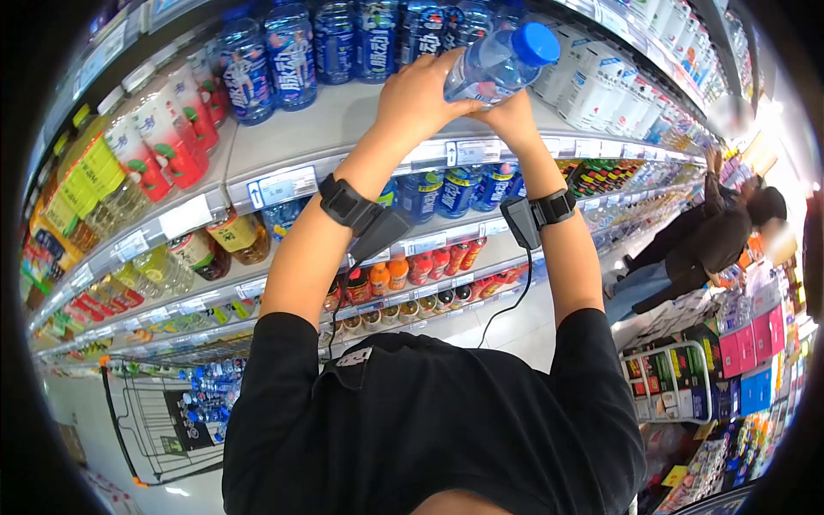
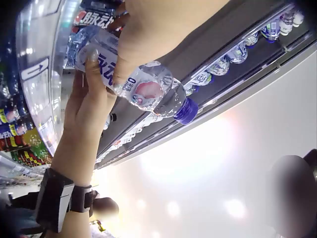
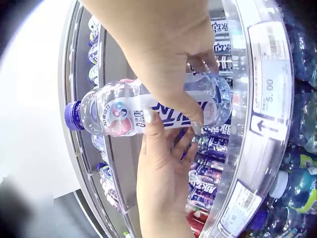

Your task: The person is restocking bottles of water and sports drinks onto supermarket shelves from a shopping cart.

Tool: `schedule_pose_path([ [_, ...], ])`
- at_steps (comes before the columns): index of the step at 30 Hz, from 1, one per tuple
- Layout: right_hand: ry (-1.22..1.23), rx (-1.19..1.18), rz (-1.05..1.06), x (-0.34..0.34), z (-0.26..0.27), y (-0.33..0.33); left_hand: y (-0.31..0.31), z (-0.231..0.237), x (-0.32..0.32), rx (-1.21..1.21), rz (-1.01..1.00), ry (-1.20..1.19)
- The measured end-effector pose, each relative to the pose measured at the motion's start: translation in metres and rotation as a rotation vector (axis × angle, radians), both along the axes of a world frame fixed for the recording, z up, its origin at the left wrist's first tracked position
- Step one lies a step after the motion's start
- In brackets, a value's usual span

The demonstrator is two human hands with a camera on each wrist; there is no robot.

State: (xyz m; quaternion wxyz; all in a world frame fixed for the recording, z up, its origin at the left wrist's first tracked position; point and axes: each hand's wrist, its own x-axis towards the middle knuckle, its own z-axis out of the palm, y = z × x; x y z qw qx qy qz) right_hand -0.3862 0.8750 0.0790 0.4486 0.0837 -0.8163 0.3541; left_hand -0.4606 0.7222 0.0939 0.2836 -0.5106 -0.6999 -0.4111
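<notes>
A clear bottle with a blue cap is held above the shelf edge by both hands, tilted in the head view. My left hand grips one side and my right hand the other. The left wrist view shows the bottle's peach-picture label between my left hand and my right hand. Seen from the right wrist, thumbs of my right hand and left hand lie across the bottle; its base is near the price rail.
Similar blue bottles stand in a row behind, with red-and-white bottles at left and white bottles at right. Price tags line the shelf edge. A cart holding bottles stands lower left; people are at right.
</notes>
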Motion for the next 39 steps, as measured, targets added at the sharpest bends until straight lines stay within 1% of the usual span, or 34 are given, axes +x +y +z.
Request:
schedule_pose_path([
  [2,0.051,-0.010,0.014,0.001,0.001,0.017,0.023,-0.002,-0.005,0.024,0.009,0.074],
  [5,-0.063,-0.091,-0.090,0.003,-0.003,0.045,0.050,-0.004,-0.003,-0.033,-0.034,-0.015],
  [6,-0.081,-0.113,-0.098,0.002,-0.007,0.055,0.057,-0.004,-0.001,-0.053,-0.030,0.003],
  [8,-0.112,-0.156,-0.108,0.002,-0.011,0.068,0.063,-0.003,0.006,-0.112,-0.027,-0.051],
  [10,-0.115,-0.201,-0.194,0.004,-0.013,0.067,0.068,-0.004,0.015,-0.161,-0.018,-0.098],
  [11,-0.117,-0.225,-0.234,0.005,-0.012,0.066,0.071,-0.006,0.015,-0.145,-0.007,-0.079],
  [12,-0.132,-0.166,-0.287,0.001,-0.017,0.078,0.076,-0.010,0.014,-0.130,0.004,-0.061],
  [15,-0.184,-0.124,-0.316,-0.005,-0.018,0.091,0.086,-0.014,0.013,-0.106,0.001,-0.013],
  [16,-0.225,-0.091,-0.383,-0.008,-0.019,0.095,0.088,-0.016,0.012,-0.119,0.007,-0.016],
  [19,-0.429,0.035,-0.350,-0.013,-0.009,0.115,0.094,-0.023,0.009,-0.117,-0.007,-0.014],
  [20,-0.512,0.052,-0.344,-0.001,0.008,0.106,0.098,-0.029,0.006,-0.096,-0.033,-0.008],
  [21,-0.548,0.048,-0.295,0.001,0.008,0.113,0.100,-0.034,0.004,-0.072,-0.058,-0.005],
  [22,-0.582,0.045,-0.244,-0.001,0.011,0.125,0.099,-0.035,0.004,-0.142,-0.081,-0.009],
  [24,-0.647,0.046,-0.104,-0.005,0.013,0.142,0.101,-0.033,0.009,-0.231,-0.061,0.029],
  [26,-0.628,0.005,-0.055,-0.008,0.008,0.153,0.101,-0.029,0.013,-0.319,-0.024,0.033],
  [30,-0.656,0.002,-0.012,-0.006,0.009,0.158,0.103,-0.032,0.013,-0.284,-0.026,0.109],
  [33,-0.724,-0.048,0.115,0.003,0.019,0.156,0.103,-0.033,0.012,-0.282,-0.022,0.146],
  [34,-0.708,-0.035,0.128,0.000,0.016,0.162,0.104,-0.034,0.012,-0.278,-0.021,0.155],
  [37,-0.708,-0.136,0.192,-0.003,0.010,0.175,0.104,-0.035,0.012,-0.281,-0.012,0.157],
  [39,-0.716,-0.151,0.163,-0.004,0.008,0.186,0.104,-0.035,0.010,-0.304,-0.021,0.153],
])
